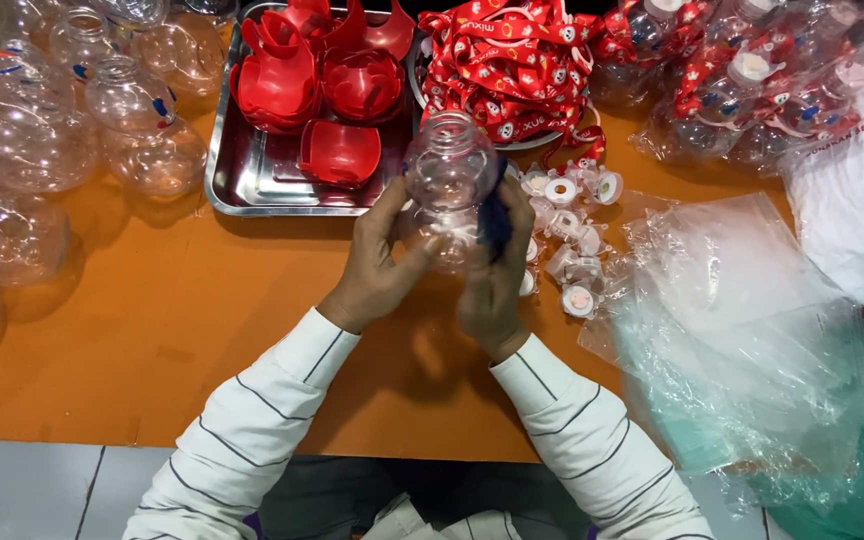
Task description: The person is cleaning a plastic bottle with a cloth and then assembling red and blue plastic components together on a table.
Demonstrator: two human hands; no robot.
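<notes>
A tray [252, 185] is lying behind the left hand [377, 265]; caps [564, 225] are sitting right of the bottle [449, 175], plastic bags [742, 320] lying farther right.

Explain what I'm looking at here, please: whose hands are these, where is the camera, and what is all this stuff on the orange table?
This is a single view from a camera worn on a person's head, looking down at their own two bare hands; there is no machine. The left hand and right hand together hold a clear plastic bottle above the orange table; a dark blue thing shows against the right hand's fingers, but what it is cannot be told. Behind the hands sits a metal tray with red plastic pieces, and beside it a heap of red printed straps. More clear bottles lie at the left, small white caps near the right hand, and clear plastic bags at the right.
</notes>
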